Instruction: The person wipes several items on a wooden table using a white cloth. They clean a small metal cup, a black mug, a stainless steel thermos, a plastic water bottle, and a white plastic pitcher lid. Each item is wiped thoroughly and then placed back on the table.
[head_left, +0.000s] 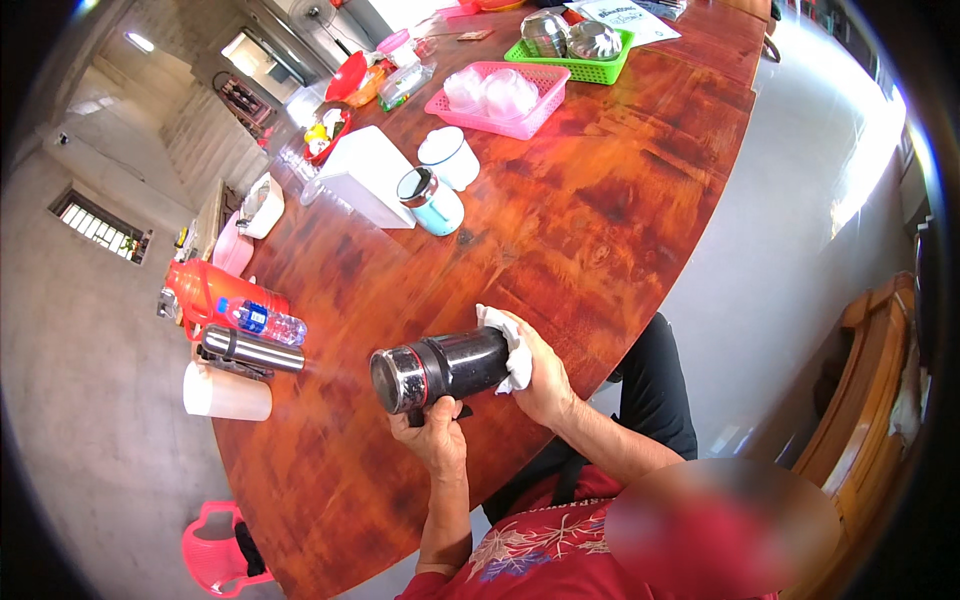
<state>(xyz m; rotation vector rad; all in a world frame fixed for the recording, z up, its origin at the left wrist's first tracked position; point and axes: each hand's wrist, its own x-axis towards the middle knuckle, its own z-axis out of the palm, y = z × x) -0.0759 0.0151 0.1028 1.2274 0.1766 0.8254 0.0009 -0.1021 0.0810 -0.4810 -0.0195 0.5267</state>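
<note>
A black insulated cup (468,362) with a silver lid and a red ring lies on its side in my hands, above the near edge of the wooden table (560,260). My left hand (435,438) grips it from below, just behind the lid, where a dark handle or strap shows. My right hand (545,378) is closed over a crumpled white tissue or cloth (515,352), pressed against the cup's base end. The palm side of that hand is hidden. Beyond the cup, a light blue cup (437,207) stands beside a white mug (448,158).
Leftward are a silver thermos (255,348), a water bottle (268,320), a red kettle-like flask (215,290) and a white container (228,390). A white box (365,180), pink basket (540,118) and green basket (600,68) stand farther off. A pink chair (212,555) is lower left.
</note>
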